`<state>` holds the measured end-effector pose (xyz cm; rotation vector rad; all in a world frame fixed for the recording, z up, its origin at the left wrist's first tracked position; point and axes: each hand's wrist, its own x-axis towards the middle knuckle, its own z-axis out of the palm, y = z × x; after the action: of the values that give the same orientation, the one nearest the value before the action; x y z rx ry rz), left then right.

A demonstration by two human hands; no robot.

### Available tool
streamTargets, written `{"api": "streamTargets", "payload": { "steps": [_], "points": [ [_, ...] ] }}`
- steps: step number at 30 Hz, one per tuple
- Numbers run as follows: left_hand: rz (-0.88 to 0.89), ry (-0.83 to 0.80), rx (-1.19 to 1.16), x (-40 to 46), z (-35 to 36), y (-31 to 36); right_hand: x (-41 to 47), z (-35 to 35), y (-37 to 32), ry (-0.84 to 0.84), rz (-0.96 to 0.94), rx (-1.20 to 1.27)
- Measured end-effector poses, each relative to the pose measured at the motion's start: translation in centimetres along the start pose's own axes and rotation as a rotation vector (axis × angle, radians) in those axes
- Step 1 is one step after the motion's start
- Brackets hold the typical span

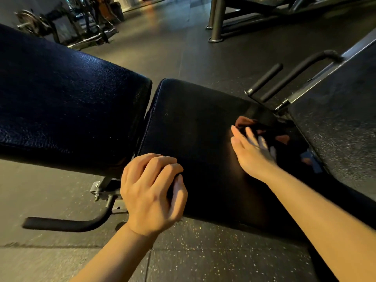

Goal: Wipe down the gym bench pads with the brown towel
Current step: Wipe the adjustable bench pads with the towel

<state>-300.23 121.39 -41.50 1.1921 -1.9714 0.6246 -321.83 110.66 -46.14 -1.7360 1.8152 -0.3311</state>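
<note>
A black gym bench fills the view: a raised back pad (67, 102) on the left and a flat seat pad (195, 127) in the middle. My left hand (152, 192) grips the near edge of the seat pad, fingers curled over it. My right hand (252, 151) lies with straight fingers on the brown towel (250, 124), pressing it onto the far right part of the seat pad. The hand is blurred and covers most of the towel.
Black padded handles (284, 78) and a metal frame stand beyond the seat pad at the right. A curved bench handle (67, 223) sticks out low at the left over the speckled rubber floor (213, 251). Other gym machines (221, 19) stand at the back.
</note>
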Motion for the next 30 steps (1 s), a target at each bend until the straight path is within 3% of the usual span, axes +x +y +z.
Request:
{"api": "streamTargets", "payload": {
  "steps": [5,9,11,14,20,24,26,28,30],
  "points": [
    [0.043,-0.046,0.033,0.5,-0.2,-0.3,-2.7,-0.5,-2.6,0.026,-0.214,0.197],
    [0.166,-0.15,0.079,0.5,-0.9,-1.0,-4.8,-1.3,-2.7,-0.096,-0.479,0.433],
    [0.246,-0.214,0.073,0.6,-1.4,-1.5,-3.5,-2.0,-1.3,-0.032,-0.472,0.516],
    [0.297,-0.267,0.071,0.7,-1.6,-1.6,-1.2,-1.6,2.9,0.144,-0.366,0.23],
    [0.246,-0.198,0.051,0.7,-1.4,-1.2,-1.4,0.8,5.4,0.074,-0.203,0.004],
    [0.254,-0.147,0.025,0.7,-1.2,-1.2,-5.1,0.9,3.8,0.074,-0.336,-0.105],
    [0.265,-0.145,0.024,0.9,-1.2,-1.2,-7.7,1.3,2.5,0.03,-0.367,-0.083],
    [0.262,-0.155,0.025,1.0,-1.2,-1.3,-10.5,1.6,0.3,-0.17,-0.322,0.082],
    [0.269,-0.153,0.014,0.8,-1.3,-1.5,-11.9,2.3,-0.9,-0.26,-0.343,0.103]
  ]
}}
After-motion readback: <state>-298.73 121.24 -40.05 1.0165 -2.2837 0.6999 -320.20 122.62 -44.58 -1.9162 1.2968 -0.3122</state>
